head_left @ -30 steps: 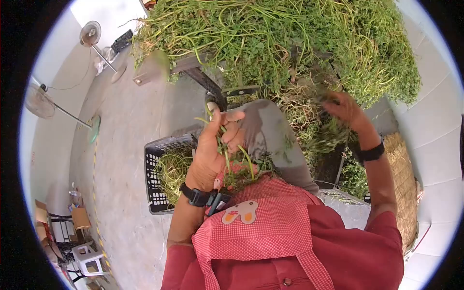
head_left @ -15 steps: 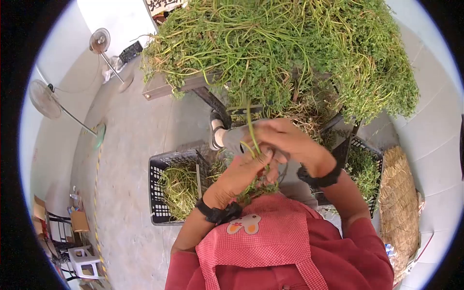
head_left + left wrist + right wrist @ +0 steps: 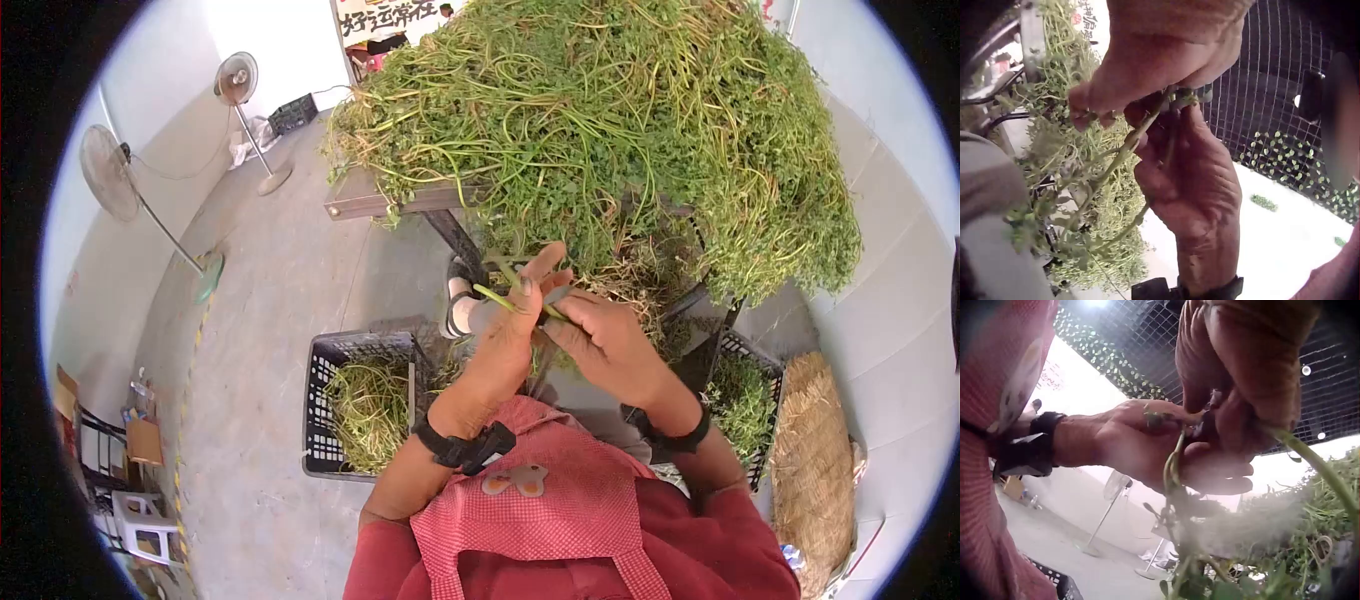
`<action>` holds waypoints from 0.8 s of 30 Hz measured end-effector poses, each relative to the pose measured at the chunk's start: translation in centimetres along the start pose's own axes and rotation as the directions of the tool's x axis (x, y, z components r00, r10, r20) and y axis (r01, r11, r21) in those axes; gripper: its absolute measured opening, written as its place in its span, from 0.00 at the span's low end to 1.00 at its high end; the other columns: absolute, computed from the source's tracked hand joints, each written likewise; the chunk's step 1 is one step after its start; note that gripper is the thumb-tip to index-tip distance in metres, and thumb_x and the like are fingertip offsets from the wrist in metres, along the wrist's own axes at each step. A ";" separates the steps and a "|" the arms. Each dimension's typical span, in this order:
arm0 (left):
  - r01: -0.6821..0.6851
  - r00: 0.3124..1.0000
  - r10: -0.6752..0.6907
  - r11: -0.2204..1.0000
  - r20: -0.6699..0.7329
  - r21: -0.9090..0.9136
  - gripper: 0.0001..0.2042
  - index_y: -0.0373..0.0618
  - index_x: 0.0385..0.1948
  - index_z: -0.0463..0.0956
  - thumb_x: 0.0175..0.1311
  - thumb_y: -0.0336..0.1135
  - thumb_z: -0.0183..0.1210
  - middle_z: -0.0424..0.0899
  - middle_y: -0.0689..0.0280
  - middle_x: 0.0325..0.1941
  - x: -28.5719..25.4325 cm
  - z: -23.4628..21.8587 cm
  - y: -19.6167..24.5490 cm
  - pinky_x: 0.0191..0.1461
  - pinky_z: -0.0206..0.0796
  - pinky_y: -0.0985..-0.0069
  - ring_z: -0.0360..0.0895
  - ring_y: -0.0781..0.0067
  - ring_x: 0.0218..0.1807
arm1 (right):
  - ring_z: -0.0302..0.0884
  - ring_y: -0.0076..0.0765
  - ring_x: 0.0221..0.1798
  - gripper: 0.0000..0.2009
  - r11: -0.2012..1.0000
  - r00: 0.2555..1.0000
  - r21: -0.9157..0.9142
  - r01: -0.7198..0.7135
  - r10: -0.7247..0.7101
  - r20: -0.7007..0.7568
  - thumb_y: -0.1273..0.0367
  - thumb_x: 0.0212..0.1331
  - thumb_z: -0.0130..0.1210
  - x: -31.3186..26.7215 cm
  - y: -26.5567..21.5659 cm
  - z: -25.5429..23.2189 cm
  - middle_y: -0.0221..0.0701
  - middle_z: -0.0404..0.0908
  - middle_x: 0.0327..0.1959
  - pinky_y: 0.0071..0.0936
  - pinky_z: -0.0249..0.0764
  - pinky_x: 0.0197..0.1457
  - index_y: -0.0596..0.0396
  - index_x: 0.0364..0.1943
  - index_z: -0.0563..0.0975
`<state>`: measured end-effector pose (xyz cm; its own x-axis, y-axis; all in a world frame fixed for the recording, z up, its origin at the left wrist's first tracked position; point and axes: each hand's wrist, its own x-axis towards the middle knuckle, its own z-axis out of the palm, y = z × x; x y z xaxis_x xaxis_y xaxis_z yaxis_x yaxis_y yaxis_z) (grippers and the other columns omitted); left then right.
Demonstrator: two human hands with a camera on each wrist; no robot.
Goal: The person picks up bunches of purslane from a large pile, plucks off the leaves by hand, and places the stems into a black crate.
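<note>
Green stems [image 3: 497, 298] cross between the two hands above the lap in the head view. The left hand [image 3: 507, 345] holds them between thumb and fingers, its fingertips pointing up. Against it, the right hand [image 3: 618, 352] pinches the stems with thumb and forefinger. In the left wrist view a long leafy stem [image 3: 1124, 152] hangs from where the hands meet. A thick stem [image 3: 1319, 464] sticks out from under the right hand [image 3: 1250, 369] in the right wrist view, with the left hand [image 3: 1141, 440] beside it.
A big heap of leafy greens [image 3: 600, 110] covers the table [image 3: 362, 200] in front. A black crate [image 3: 322, 400] with stems stands at the left, another crate [image 3: 765, 372] at the right beside a straw bundle [image 3: 815, 460]. Two fans [image 3: 110, 172] stand on the left.
The right hand came from the right over to the left hand, and both now meet around the stems. The head view has shifted, showing more of the heap.
</note>
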<state>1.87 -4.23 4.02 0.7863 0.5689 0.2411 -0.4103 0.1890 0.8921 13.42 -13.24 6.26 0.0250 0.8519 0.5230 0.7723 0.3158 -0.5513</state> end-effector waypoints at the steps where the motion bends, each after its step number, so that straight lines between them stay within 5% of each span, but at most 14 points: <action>1: 0.031 0.999 -0.028 0.993 -0.024 0.116 0.35 0.44 0.63 0.55 0.62 0.62 0.42 0.63 0.60 0.62 -0.2 -0.2 -0.2 0.61 0.57 0.70 0.62 0.67 0.61 | 0.73 0.51 0.31 0.12 1.000 1.000 0.002 0.004 -0.004 0.008 0.64 0.59 0.50 -0.5 0.1 0.4 0.42 0.75 0.28 0.36 0.70 0.35 0.59 0.39 0.74; 3: -0.041 0.998 0.046 0.995 -0.053 0.086 0.32 0.42 0.57 0.63 0.64 0.61 0.39 0.68 0.60 0.58 -0.1 -1.2 -2.4 0.59 0.61 0.70 0.66 0.67 0.57 | 0.71 0.55 0.36 0.14 0.964 0.967 0.139 -0.228 0.207 0.150 0.61 0.57 0.52 -1.2 0.5 1.2 0.45 0.75 0.31 0.40 0.69 0.38 0.60 0.37 0.73; 7: -0.034 0.999 0.030 0.993 0.035 0.116 0.24 0.42 0.49 0.71 0.70 0.52 0.35 0.75 0.63 0.48 -0.6 -1.1 -2.1 0.60 0.59 0.73 0.70 0.70 0.52 | 0.72 0.54 0.35 0.16 0.992 0.996 0.087 -0.091 0.091 0.002 0.59 0.56 0.53 -2.2 2.0 3.1 0.45 0.74 0.29 0.41 0.68 0.37 0.60 0.35 0.72; 11: -0.014 0.997 0.014 1.000 0.078 -0.004 0.25 0.39 0.46 0.73 0.70 0.52 0.35 0.75 0.61 0.49 -0.3 -1.2 -2.1 0.60 0.60 0.72 0.70 0.70 0.52 | 0.69 0.49 0.47 0.13 0.980 0.959 0.087 -0.176 0.151 0.241 0.65 0.51 0.56 -0.7 1.5 0.6 0.44 0.72 0.45 0.36 0.67 0.44 0.62 0.32 0.71; 13: -0.008 0.997 0.009 1.000 0.082 -0.008 0.26 0.38 0.48 0.72 0.70 0.53 0.35 0.75 0.60 0.51 -0.5 -0.1 -1.3 0.60 0.60 0.72 0.71 0.69 0.52 | 0.73 0.51 0.41 0.12 0.953 0.920 -0.247 -0.176 0.248 0.303 0.66 0.49 0.56 0.4 -1.3 -1.9 0.44 0.75 0.39 0.38 0.69 0.41 0.60 0.32 0.72; 14: 0.010 0.998 -0.001 0.990 0.062 -0.142 0.26 0.38 0.49 0.71 0.70 0.53 0.34 0.76 0.60 0.50 -0.4 0.6 -0.9 0.60 0.61 0.71 0.72 0.69 0.52 | 0.75 0.51 0.34 0.12 0.948 0.985 -0.317 0.010 0.046 0.168 0.66 0.47 0.56 0.3 -1.6 -2.3 0.43 0.77 0.31 0.39 0.70 0.35 0.58 0.32 0.72; 17: 0.132 0.989 -0.101 0.940 0.112 -0.313 0.27 0.38 0.51 0.69 0.69 0.53 0.34 0.77 0.60 0.49 -0.3 -0.5 -1.3 0.59 0.62 0.70 0.73 0.68 0.52 | 0.74 0.51 0.31 0.14 0.967 0.958 -0.253 0.043 0.032 0.284 0.67 0.48 0.54 1.3 -2.2 -4.2 0.43 0.76 0.27 0.41 0.70 0.34 0.55 0.40 0.72; 18: 0.162 0.987 -0.149 0.923 0.064 -0.349 0.27 0.38 0.51 0.68 0.69 0.55 0.35 0.75 0.58 0.51 0.0 -0.9 -1.6 0.59 0.62 0.66 0.71 0.63 0.54 | 0.75 0.43 0.27 0.14 0.993 0.959 -0.083 0.085 -0.058 0.277 0.66 0.50 0.54 1.5 -0.2 -3.7 0.39 0.74 0.24 0.36 0.71 0.31 0.52 0.41 0.74; 19: 0.182 0.982 -0.189 0.907 0.018 -0.380 0.28 0.38 0.51 0.67 0.68 0.56 0.35 0.72 0.55 0.54 0.1 -1.4 -1.8 0.59 0.62 0.62 0.70 0.58 0.56 | 0.75 0.43 0.27 0.14 0.995 0.960 -0.082 0.060 -0.035 0.277 0.66 0.50 0.54 1.3 1.3 -2.9 0.39 0.74 0.24 0.36 0.71 0.31 0.52 0.41 0.74; 20: 0.227 0.974 -0.204 0.842 0.100 -0.490 0.26 0.39 0.50 0.68 0.68 0.54 0.37 0.73 0.56 0.54 0.3 -2.5 -2.7 0.58 0.63 0.62 0.70 0.60 0.55 | 0.74 0.36 0.25 0.13 0.963 0.894 0.149 -0.225 0.143 0.425 0.65 0.52 0.55 1.5 2.6 -2.0 0.35 0.74 0.24 0.33 0.71 0.30 0.53 0.41 0.75; 21: 0.224 0.975 -0.197 0.844 0.106 -0.487 0.26 0.39 0.50 0.68 0.68 0.54 0.37 0.73 0.56 0.54 0.5 -3.0 -3.6 0.58 0.63 0.62 0.70 0.60 0.55 | 0.73 0.30 0.24 0.13 0.807 0.769 0.317 -0.498 0.243 0.591 0.63 0.53 0.56 1.8 3.7 -1.4 0.31 0.73 0.23 0.29 0.70 0.30 0.54 0.40 0.75; 23: 0.196 0.934 -0.328 0.803 -0.141 -0.563 0.21 0.44 0.48 0.71 0.69 0.51 0.39 0.75 0.59 0.52 -0.3 -3.7 -5.2 0.53 0.67 0.66 0.72 0.66 0.52 | 0.72 0.25 0.24 0.14 0.851 0.789 0.250 -0.462 0.265 0.555 0.62 0.54 0.56 0.8 5.2 0.6 0.28 0.73 0.23 0.27 0.70 0.30 0.57 0.39 0.75; 24: 0.224 0.930 -0.344 0.810 -0.130 -0.541 0.18 0.45 0.44 0.72 0.69 0.49 0.40 0.72 0.59 0.54 -0.9 -3.9 -5.6 0.55 0.65 0.60 0.69 0.66 0.56 | 0.70 0.21 0.25 0.15 0.878 0.802 0.186 -0.441 0.292 0.521 0.61 0.56 0.57 -0.2 5.6 1.8 0.25 0.73 0.24 0.24 0.70 0.30 0.60 0.38 0.76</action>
<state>1.63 -2.68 -2.72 0.8124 0.5679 -0.1318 -0.4066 0.7139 0.5701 16.61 -10.85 1.90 -0.0856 0.9931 -0.0803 0.5490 -0.0202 -0.8356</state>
